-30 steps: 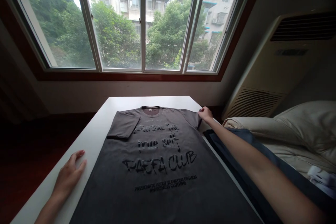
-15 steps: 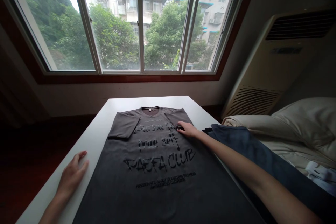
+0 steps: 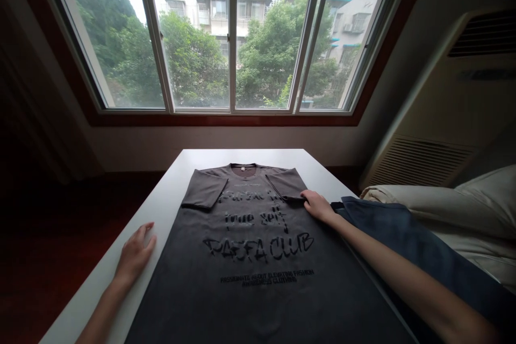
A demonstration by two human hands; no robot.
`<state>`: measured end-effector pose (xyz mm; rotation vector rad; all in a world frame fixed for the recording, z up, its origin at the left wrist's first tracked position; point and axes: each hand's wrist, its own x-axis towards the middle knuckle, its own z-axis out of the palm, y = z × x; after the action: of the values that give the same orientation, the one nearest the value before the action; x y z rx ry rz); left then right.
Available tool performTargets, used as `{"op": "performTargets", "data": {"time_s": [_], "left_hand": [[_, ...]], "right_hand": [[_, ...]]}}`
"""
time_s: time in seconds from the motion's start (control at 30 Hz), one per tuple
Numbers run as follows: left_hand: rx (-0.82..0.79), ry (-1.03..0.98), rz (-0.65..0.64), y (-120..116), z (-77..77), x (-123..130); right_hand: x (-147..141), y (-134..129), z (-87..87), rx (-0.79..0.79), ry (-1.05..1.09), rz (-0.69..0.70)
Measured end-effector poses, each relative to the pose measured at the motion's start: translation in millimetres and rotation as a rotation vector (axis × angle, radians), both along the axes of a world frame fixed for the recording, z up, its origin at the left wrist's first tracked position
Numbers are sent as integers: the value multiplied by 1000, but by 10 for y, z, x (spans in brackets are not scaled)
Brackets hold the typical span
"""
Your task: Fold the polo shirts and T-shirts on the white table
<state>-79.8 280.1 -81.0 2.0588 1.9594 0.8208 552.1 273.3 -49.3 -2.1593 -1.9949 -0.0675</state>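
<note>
A dark grey T-shirt (image 3: 258, 306) with black lettering lies front up on a white table (image 3: 161, 172), its collar towards the window. Both short sleeves lie angled inward over the chest. At the lower corner of the right sleeve (image 3: 287, 184) is my right hand (image 3: 317, 206), fingers closed on the cuff edge; the fingertips are partly hidden. My left hand (image 3: 135, 252) rests on the bare table left of the shirt, apart from it, fingers loosely bent and thumb spread, holding nothing.
Dark blue folded cloth (image 3: 387, 226) lies right of the table, beneath my right forearm. Behind it is a pale, puffy cover (image 3: 427, 199). A tall air-conditioner unit (image 3: 443, 118) stands at the right. The window (image 3: 231, 64) is beyond the table's far edge.
My right hand has moved outward to the right along the sleeve, whose cuff now shows more fully and lies flatter. My left hand stays on the table. The view has shifted left.
</note>
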Motion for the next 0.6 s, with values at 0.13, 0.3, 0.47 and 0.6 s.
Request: {"op": "performTargets", "data": {"time_s": [0.13,0.3,0.47,0.6], "left_hand": [[5,-20,-1,7,13,14],[51,-104,7,-198,55,5],[-106,-114,-27,-965,189,-86],[-211,-123,-93,-1745,234,-145]], "right_hand": [[1,-44,79,27,-15,-67],[-198,161,274,52,6,-64],[-949,602,493,42,37,71],[-1982,967,556,1,63,212]]}}
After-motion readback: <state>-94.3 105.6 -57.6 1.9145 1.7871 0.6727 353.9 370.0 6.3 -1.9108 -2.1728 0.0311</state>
